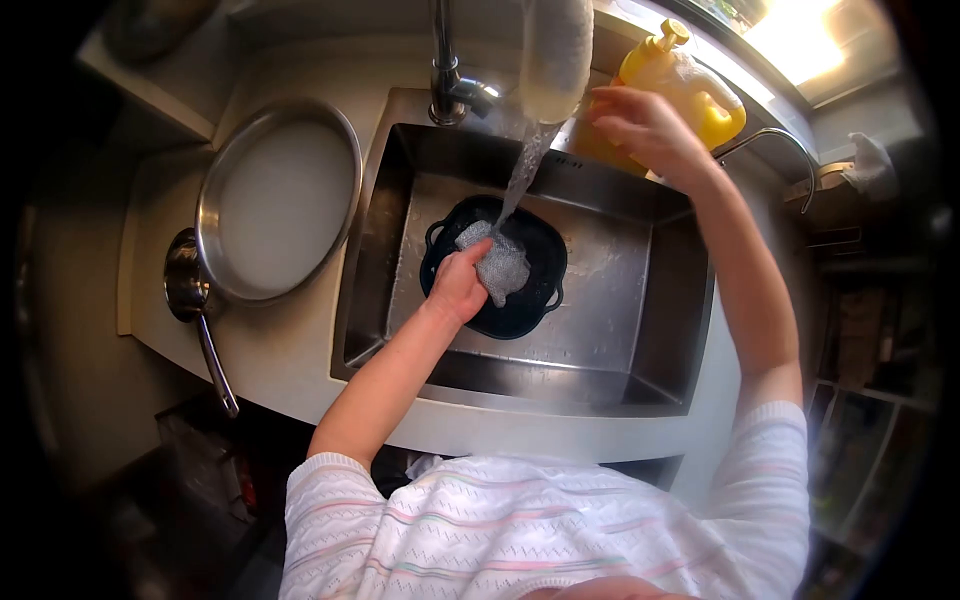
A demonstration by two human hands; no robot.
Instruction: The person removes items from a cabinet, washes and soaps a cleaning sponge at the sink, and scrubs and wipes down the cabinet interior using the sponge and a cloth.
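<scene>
Left hand [460, 288] holds the cloth [503, 268], right hand [645, 130] is near the bottle [715, 115]

In the head view, your left hand is partly curled and has the grey cloth between thumb and fingers. The cloth lies over the dark pan [546, 268], which stands in the sink [610, 290], left of its middle. A stream of water [522, 175] falls onto the cloth. Your right hand is raised over the far edge of the sink, blurred, with fingers loosely open, and seems to hold nothing. It is just beside the yellow bottle; whether it touches, I cannot tell. Behind the sink stands the tap [446, 85]. To the left, on the desk [290, 340], are a round basin [213, 250] and, beside it, a ladle [183, 275].
</scene>
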